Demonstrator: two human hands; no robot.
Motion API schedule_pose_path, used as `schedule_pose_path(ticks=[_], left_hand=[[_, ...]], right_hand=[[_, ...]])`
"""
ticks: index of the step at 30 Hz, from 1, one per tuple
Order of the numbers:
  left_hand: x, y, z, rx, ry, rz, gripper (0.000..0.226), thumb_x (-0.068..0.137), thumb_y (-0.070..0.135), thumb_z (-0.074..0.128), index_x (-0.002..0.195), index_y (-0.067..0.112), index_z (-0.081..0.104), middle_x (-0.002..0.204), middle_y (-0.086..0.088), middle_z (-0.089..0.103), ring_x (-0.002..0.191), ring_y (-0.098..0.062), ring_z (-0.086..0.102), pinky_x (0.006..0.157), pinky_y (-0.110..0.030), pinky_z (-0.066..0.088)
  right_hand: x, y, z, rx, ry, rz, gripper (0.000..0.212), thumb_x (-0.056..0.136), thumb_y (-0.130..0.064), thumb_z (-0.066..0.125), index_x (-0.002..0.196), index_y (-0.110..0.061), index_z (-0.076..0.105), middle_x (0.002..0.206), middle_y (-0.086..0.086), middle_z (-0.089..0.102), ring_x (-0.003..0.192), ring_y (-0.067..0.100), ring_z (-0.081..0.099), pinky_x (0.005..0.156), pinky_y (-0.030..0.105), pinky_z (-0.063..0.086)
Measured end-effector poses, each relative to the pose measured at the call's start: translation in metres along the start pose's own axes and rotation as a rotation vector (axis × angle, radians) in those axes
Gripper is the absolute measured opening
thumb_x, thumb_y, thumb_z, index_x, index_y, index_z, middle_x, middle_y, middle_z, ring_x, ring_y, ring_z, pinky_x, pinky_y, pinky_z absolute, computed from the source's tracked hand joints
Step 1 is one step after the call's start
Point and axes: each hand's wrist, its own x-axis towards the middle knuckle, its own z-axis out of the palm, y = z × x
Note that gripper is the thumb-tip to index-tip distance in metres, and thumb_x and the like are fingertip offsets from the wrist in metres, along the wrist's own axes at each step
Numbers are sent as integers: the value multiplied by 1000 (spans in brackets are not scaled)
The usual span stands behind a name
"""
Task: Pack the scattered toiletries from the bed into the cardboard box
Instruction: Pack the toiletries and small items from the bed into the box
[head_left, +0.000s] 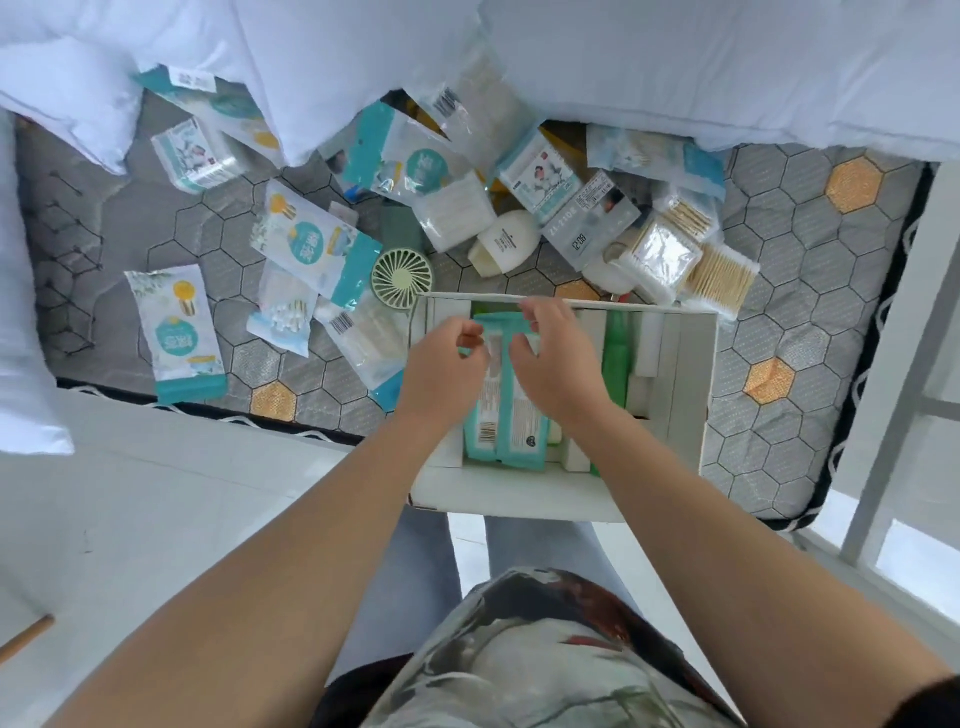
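Forearms lead to left hand (445, 364) and right hand (553, 358), fingers curled, seemingly pinching the top edge of a soft, slippery wipes pack (514, 434) inside the cardboard box (688, 400).

Grey hexagon-quilted bed (810, 218), white pillows (337, 67) along its far edge, white cardboard box (691, 395) at its near edge, teal wipe packets (179, 332) scattered leftward, green fan (401, 278) and white bottle (506, 241) mid-bed, cotton-swab packs (719, 278) beyond the box.
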Motion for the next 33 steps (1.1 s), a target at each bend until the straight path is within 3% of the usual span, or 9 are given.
schedule_pose_path(ticks=[5, 8, 12, 17, 20, 24, 28, 31, 33], left_hand=[[24, -16, -61, -158, 101, -12, 15, 89, 12, 55, 102, 15, 62, 87, 6, 60, 87, -15, 61, 78, -23, 47], [39, -44, -102, -153, 139, -70, 18, 90, 13, 54, 107, 12, 62, 94, 2, 62, 90, -16, 60, 77, -22, 43], [59, -88, -146, -72, 175, -156, 25, 90, 13, 52, 113, 10, 60, 108, -3, 63, 92, -14, 56, 76, -19, 36], [91, -133, -174, -12, 14, -293, 36, 89, 15, 52, 124, 9, 52, 126, -9, 57, 109, -25, 56, 81, -27, 44], [103, -149, -183, 41, -47, -302, 41, 88, 19, 55, 127, 10, 50, 130, -11, 53, 111, -26, 55, 81, -28, 43], [111, -164, -192, 75, -42, -284, 44, 88, 19, 55, 131, 11, 47, 133, -9, 51, 112, -23, 53, 77, -22, 35], [118, -166, -192, 101, -24, -255, 42, 87, 20, 58, 125, 5, 48, 124, -13, 55, 107, -28, 55, 76, -30, 41], [127, -166, -185, 94, -33, -243, 45, 82, 23, 64, 122, 7, 50, 120, -12, 56, 104, -29, 57, 78, -33, 46], [132, -167, -180, 98, -43, -245, 51, 79, 26, 67, 123, 8, 48, 121, -13, 56, 109, -31, 56, 87, -40, 49]], right_hand=[[11, -62, 33, -50, -5, -127, 36, 90, -13, 48, 125, -7, 50, 124, 8, 53, 114, 21, 49, 90, 30, 40], [21, -97, 59, -63, -21, -176, 34, 88, -9, 50, 121, -4, 53, 119, 10, 55, 109, 24, 51, 86, 29, 39], [43, -135, 94, -133, -93, -157, 37, 89, -10, 49, 125, -2, 50, 125, 13, 52, 117, 26, 45, 95, 29, 36], [76, -156, 127, -275, -92, -143, 35, 87, -8, 47, 121, -1, 50, 126, 16, 47, 118, 30, 38, 98, 33, 32], [99, -156, 139, -392, -67, -72, 39, 85, -13, 50, 123, -3, 46, 132, 15, 42, 122, 32, 33, 98, 38, 34], [119, -160, 148, -424, -61, 140, 65, 82, -32, 58, 136, -9, 29, 142, 14, 34, 135, 33, 23, 108, 47, 28], [127, -166, 157, -448, -124, 367, 72, 81, -38, 61, 135, -8, 26, 139, 14, 39, 129, 34, 35, 101, 47, 33], [127, -167, 168, -301, -164, 464, 52, 82, -31, 59, 124, -7, 40, 115, 10, 55, 103, 30, 54, 82, 39, 46], [125, -167, 174, -216, -207, 458, 35, 85, -25, 55, 114, -7, 50, 97, 7, 55, 85, 26, 54, 67, 32, 41]])
